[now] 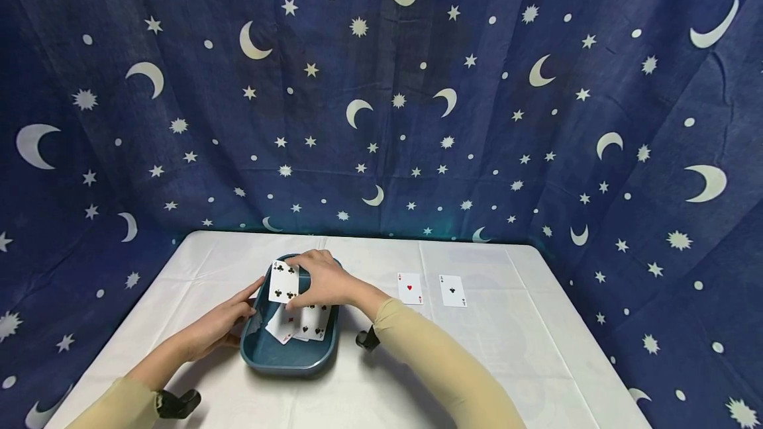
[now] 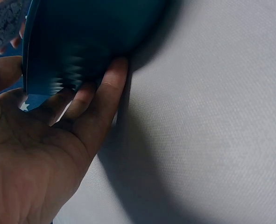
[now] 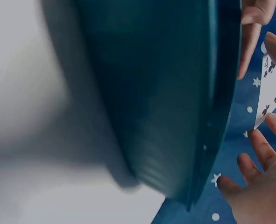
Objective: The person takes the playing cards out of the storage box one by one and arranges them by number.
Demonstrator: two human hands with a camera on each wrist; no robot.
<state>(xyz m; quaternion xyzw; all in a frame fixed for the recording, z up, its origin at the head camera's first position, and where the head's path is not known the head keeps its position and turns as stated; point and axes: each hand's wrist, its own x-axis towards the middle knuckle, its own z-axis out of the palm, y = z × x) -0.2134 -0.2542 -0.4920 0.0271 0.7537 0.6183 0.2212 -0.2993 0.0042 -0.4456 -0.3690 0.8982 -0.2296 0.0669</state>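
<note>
My right hand [image 1: 324, 278] pinches a four of clubs playing card [image 1: 283, 281] by its edges, face up, above a blue plastic bin [image 1: 289, 369]. From the right wrist view, the card [image 3: 272, 88] is held between thumb and fingertips, apart from the bin wall [image 3: 147, 93]. At the bin's left side, my left hand [image 1: 217, 328] holds the wall, its thumb at the rim and its fingers against the outside [image 2: 53, 140]. Inside the bin lie several overlapping cards, among them a spade card [image 1: 312, 323] and a diamond card [image 1: 281, 324]. The right hand partly covers them.
An ace of hearts [image 1: 410, 289] and an ace of clubs [image 1: 453, 291] lie face up, side by side, right of the bin on the white-covered table [image 1: 507, 363]. A dark blue curtain [image 1: 381, 85] with moons and stars hangs behind the table.
</note>
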